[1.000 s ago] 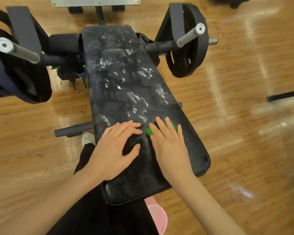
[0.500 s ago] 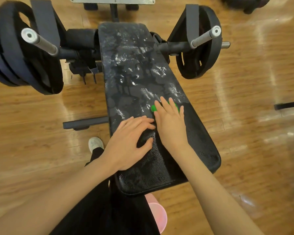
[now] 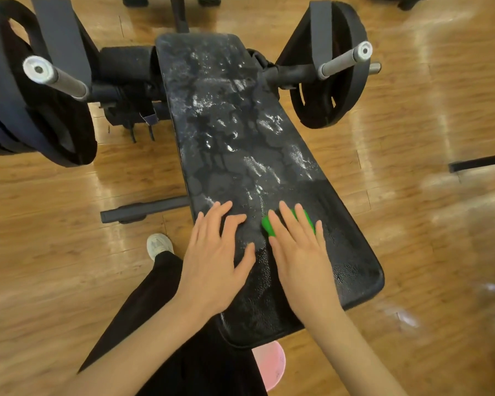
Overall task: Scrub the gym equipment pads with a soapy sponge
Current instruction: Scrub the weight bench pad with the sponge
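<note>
No readable text, labels, brands or numbers anywhere in frame: none legible on black padded bench, weight plates, bar ends, or floor.

A green sponge (image 3: 267, 224) lies flat on the near half of the long black bench pad (image 3: 235, 132), whose far half is streaked with white suds.

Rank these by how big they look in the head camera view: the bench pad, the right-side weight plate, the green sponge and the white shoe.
1. bench pad, by far the largest.
2. right-side weight plate.
3 and 4. white shoe and green sponge: unsure. The right hand hides most of the sponge, and a trouser leg hides part of the shoe.
</note>
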`<state>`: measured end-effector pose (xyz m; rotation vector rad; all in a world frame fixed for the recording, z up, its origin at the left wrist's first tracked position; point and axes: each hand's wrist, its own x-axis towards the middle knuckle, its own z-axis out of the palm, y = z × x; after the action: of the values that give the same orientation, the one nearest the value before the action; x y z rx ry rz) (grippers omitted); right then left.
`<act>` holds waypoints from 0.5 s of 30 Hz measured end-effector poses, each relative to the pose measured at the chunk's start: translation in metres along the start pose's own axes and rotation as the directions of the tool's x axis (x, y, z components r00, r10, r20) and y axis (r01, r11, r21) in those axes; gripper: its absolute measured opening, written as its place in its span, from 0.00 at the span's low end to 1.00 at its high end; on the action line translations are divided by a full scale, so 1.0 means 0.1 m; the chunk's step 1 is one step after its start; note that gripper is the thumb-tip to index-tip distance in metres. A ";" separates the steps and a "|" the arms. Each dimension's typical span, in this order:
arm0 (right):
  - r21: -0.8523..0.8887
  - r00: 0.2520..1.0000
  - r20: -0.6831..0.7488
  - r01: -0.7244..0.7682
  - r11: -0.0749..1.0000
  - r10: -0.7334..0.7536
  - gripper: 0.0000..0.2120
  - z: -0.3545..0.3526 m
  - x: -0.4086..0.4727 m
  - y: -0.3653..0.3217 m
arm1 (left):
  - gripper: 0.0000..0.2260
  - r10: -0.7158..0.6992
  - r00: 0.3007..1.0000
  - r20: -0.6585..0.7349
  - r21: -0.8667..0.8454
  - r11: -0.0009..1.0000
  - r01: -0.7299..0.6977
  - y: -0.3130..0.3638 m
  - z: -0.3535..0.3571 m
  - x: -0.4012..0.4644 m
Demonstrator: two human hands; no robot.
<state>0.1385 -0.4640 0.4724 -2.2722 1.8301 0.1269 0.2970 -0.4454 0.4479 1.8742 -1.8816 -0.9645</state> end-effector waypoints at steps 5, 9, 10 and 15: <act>-0.011 0.999 0.003 -0.048 0.999 0.048 0.23 0.07 0.38 -0.05 | 0.19 -0.005 1.000 -0.009 0.050 0.999 0.005 0.02 0.02 0.04; 0.042 0.996 0.033 -0.078 0.996 0.077 0.23 0.09 0.47 -0.09 | 0.19 0.005 1.000 0.004 0.068 0.998 -0.006 0.01 0.02 0.03; 0.055 0.998 0.020 -0.068 0.996 0.067 0.24 0.04 0.30 -0.10 | 0.19 0.007 1.000 0.005 0.070 0.998 -0.007 0.00 0.02 0.03; 0.104 0.997 0.035 -0.071 0.992 0.068 0.23 -0.01 0.10 -0.13 | 0.19 0.006 1.000 0.015 0.086 0.996 -0.008 0.01 0.02 0.05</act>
<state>0.1533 -0.4713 0.4726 -2.1258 1.8550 0.0753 0.2949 -0.4495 0.4460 1.9123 -1.9670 -0.9112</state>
